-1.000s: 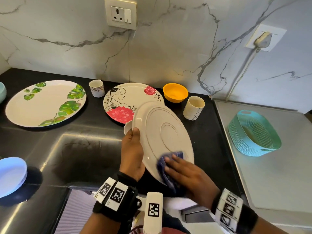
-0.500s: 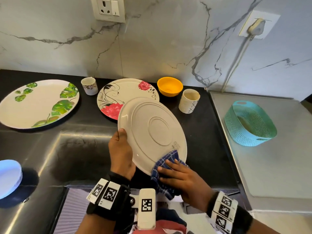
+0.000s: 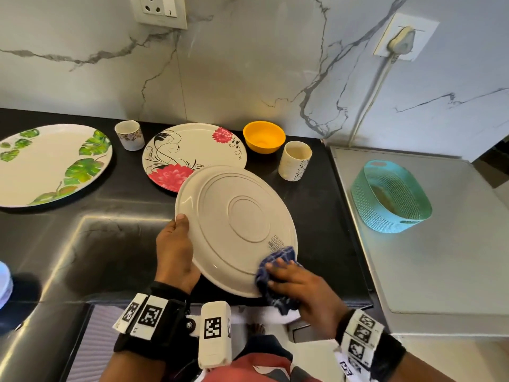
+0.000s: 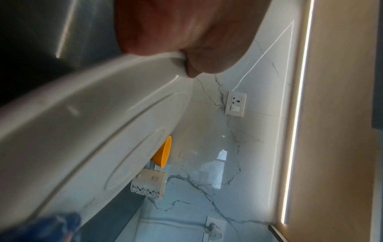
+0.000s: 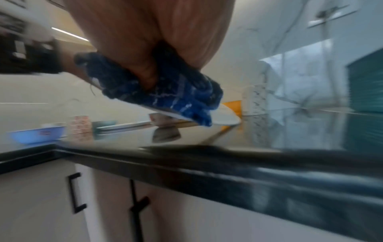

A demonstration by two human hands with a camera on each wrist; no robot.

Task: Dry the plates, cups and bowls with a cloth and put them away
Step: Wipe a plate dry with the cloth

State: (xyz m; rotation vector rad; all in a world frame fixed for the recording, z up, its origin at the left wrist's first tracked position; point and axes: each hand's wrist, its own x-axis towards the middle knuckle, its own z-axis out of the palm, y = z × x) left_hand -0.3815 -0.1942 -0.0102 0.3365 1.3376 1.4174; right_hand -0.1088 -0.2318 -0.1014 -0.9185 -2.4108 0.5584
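Observation:
A cream plate (image 3: 234, 224) is held tilted above the black counter, its underside towards me. My left hand (image 3: 176, 249) grips its left rim, thumb on the underside (image 4: 186, 65). My right hand (image 3: 297, 282) holds a blue checked cloth (image 3: 278, 257) bunched against the plate's lower right rim; the right wrist view shows the cloth (image 5: 165, 91) wrapped over the plate's edge. On the counter behind stand a red-flower plate (image 3: 192, 153), a green-leaf plate (image 3: 49, 164), a small floral cup (image 3: 129, 135), an orange bowl (image 3: 264, 136) and a patterned cup (image 3: 294, 161).
A teal basket (image 3: 391, 197) sits on the grey surface (image 3: 440, 257) to the right. A pale blue bowl (image 3: 4, 282) shows at the far left edge. A plug and cable (image 3: 396, 42) hang on the marble wall at the right. Cabinet doors (image 5: 78, 196) lie below the counter edge.
The plate has tipped flatter, showing more of its underside. My right hand and the cloth have slid from the lower middle of the underside to its lower right rim.

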